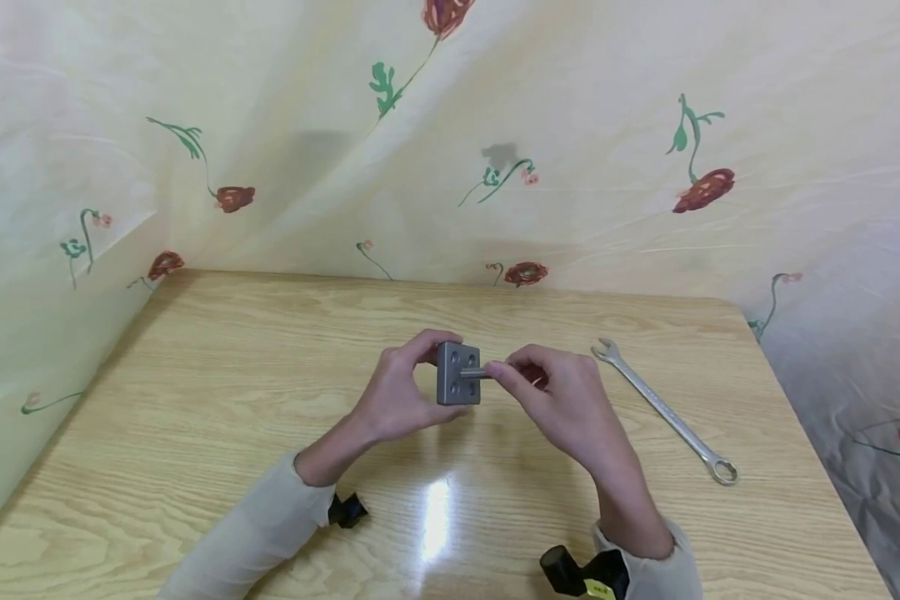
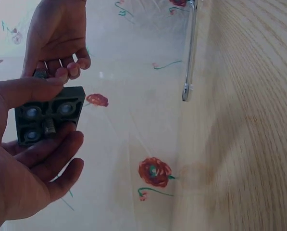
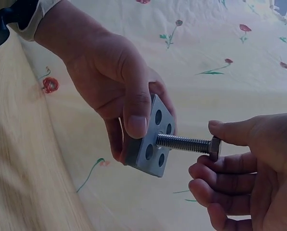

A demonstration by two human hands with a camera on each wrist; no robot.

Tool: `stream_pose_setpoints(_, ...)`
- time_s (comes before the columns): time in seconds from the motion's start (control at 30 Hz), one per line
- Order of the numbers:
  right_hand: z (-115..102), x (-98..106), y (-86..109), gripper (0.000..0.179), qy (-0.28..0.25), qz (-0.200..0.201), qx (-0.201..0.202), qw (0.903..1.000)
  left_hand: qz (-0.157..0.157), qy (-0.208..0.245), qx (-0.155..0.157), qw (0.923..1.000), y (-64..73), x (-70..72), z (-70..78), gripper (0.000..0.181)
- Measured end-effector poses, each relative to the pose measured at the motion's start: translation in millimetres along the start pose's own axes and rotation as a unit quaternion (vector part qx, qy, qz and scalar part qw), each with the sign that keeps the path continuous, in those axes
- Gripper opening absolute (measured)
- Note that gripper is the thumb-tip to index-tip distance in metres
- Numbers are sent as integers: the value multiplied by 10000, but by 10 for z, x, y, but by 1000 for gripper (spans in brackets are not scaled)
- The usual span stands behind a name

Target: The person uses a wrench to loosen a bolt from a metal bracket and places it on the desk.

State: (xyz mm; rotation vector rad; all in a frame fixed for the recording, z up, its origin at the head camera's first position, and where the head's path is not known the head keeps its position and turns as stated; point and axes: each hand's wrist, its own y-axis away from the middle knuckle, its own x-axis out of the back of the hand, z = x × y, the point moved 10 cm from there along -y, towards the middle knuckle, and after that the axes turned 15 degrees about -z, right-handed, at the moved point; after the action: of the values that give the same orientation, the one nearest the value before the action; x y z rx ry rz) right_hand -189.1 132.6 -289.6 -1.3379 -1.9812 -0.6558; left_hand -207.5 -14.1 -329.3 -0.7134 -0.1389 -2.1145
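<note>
A grey metal block (image 1: pixel 447 375) with several round holes is held above the table by my left hand (image 1: pixel 399 396), thumb on one edge and fingers on the opposite one. A threaded hex bolt (image 3: pixel 184 143) stands in the hole at the block's middle. Most of its thread shows on the near face. In the left wrist view, the threaded tip (image 2: pixel 49 127) sticks out of the ribbed back face. My right hand (image 1: pixel 562 400) pinches the bolt by its hex head (image 3: pixel 215 148) between thumb and index finger, the other fingers curled below.
A combination wrench (image 1: pixel 663 412) lies slantwise on the wooden table (image 1: pixel 270 333), to the right of my right hand. Flower-patterned cloth (image 1: pixel 285 158) hangs behind the table and along its sides. Black camera mounts (image 1: pixel 585 575) sit at my wrists.
</note>
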Motion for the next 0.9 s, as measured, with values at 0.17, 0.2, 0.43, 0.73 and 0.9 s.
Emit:
stream_pose_setpoints(0.17, -16, 23, 9, 18, 115, 8, 72, 9999, -67, 52, -148, 9999, -20, 16, 4, 71)
stream_pose_setpoints(0.2, -23, 32, 13, 18, 145, 36, 106, 9998, -75, 45, -177, 9998, -21, 19, 8, 71)
stream_pose_setpoints(0.43, -126, 100, 63, 19, 312, 361, 652, 9967, -44, -21, -301, 9995, -5, 51, 25, 69)
stream_pose_setpoints(0.73, -205, 133, 118, 25, 316, 622, 1010, 9924, -21, 92, -276, 9996, 1, 74, 32, 71)
stream_pose_setpoints(0.9, -237, 141, 144, 26, 254, 799, 1186, 9894, -23, 140, -266, 9995, -1, 83, 34, 71)
